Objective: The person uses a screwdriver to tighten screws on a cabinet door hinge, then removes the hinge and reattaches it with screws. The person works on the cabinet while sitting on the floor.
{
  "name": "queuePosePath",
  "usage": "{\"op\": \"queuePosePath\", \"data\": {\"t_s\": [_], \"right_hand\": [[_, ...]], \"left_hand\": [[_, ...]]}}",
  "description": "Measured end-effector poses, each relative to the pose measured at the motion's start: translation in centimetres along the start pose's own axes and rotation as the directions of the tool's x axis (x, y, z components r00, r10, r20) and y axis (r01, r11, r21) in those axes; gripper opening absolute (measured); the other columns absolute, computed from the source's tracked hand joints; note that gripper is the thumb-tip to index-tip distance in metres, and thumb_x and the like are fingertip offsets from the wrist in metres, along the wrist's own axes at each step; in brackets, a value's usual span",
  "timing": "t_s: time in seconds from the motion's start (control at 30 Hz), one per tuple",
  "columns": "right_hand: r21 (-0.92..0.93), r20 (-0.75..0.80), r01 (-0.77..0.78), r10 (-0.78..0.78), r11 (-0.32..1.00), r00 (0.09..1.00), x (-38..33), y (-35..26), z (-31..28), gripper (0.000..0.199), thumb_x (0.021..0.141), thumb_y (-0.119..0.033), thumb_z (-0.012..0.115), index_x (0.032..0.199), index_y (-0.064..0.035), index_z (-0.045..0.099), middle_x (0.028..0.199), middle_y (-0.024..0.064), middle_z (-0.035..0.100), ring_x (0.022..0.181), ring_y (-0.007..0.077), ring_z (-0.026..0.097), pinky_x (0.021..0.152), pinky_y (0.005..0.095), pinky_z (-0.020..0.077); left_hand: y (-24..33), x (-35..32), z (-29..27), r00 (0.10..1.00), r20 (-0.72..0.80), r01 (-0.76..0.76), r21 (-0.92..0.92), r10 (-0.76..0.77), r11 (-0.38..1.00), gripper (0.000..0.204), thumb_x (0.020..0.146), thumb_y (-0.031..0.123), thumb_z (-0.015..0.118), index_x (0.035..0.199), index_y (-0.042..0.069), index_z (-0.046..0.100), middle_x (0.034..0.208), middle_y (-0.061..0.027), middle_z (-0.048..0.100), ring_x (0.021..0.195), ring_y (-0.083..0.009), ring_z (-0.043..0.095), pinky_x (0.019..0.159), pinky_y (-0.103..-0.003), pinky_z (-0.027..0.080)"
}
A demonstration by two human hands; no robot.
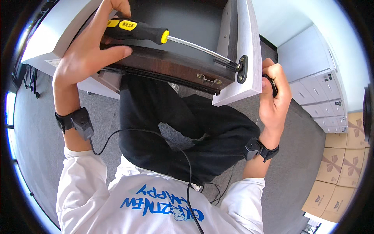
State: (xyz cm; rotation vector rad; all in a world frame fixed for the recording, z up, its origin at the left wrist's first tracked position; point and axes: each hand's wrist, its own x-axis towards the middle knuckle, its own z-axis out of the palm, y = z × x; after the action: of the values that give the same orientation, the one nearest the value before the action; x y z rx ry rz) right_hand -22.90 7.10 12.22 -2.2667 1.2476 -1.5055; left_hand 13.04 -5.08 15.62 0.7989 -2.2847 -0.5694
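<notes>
A screwdriver (144, 32) with a black and yellow handle lies across the open drawer, its shaft slanting down to the right. Its tip meets a small black plate (242, 69) with screw heads, set on the inner face of the pale drawer front (250, 46). Around the butt of the handle is my left hand (83, 54), loosely cupped, thumb and index finger apart on either side of the grip. Outside the drawer front, my right hand (276, 91) has its fingers curled on a black drawer pull (270, 85), which is partly hidden by the fingers.
The drawer's dark brown side board (163, 62) runs above my legs. A white cabinet body (58, 27) stands at left. Pale cabinets (311, 78) and stacked cardboard boxes (335, 163) line the right. A black cable (156, 134) crosses my lap from the left wrist device (80, 123).
</notes>
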Motion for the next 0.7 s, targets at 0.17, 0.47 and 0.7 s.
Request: {"op": "queuePosePath", "data": {"t_s": [0.17,0.47,0.7], "right_hand": [[0.077,0.013,-0.068,0.068,0.995,0.998,-0.1,-0.5,0.1,0.028,0.103,-0.022,0.062,0.089,0.0008,0.053,0.079,0.0051,0.055,0.063,0.0097,0.051,0.057,0.025,0.0407],[0.073,0.041,-0.217,0.214,0.974,0.976,-0.6,-1.3,-0.2,0.019,0.103,-0.014,0.055,0.094,0.0022,0.051,0.096,0.005,0.054,0.088,0.0118,0.045,0.083,0.0249,0.0383],[0.028,0.042,-0.185,0.184,0.982,0.982,-0.4,-1.5,-0.1,0.018,0.104,-0.014,0.053,0.094,0.0021,0.052,0.099,0.0057,0.056,0.089,0.0117,0.046,0.084,0.0249,0.0385]], "left_hand": [[-1.2,-1.1,0.1,0.994,-0.103,-0.031,-0.065,0.024,0.997,0.05,0.084,0.002,0.068,0.13,0.008,0.049,0.129,-0.0049,0.051,0.123,-0.0169,0.052,0.112,-0.029,0.035],[-1.7,-1.4,0.5,0.979,-0.14,0.145,-0.031,-0.148,0.989,0.044,0.107,0.049,0.04,0.122,0.016,0.064,0.11,-0.0024,0.066,0.107,-0.0086,0.063,0.1,-0.022,0.046],[-1.3,-1.2,0.5,0.989,-0.143,-0.066,-0.15,0.045,0.986,0.037,0.101,0.027,0.051,0.135,0.012,0.048,0.131,-0.0075,0.053,0.121,-0.0142,0.053,0.104,-0.028,0.041]]}}
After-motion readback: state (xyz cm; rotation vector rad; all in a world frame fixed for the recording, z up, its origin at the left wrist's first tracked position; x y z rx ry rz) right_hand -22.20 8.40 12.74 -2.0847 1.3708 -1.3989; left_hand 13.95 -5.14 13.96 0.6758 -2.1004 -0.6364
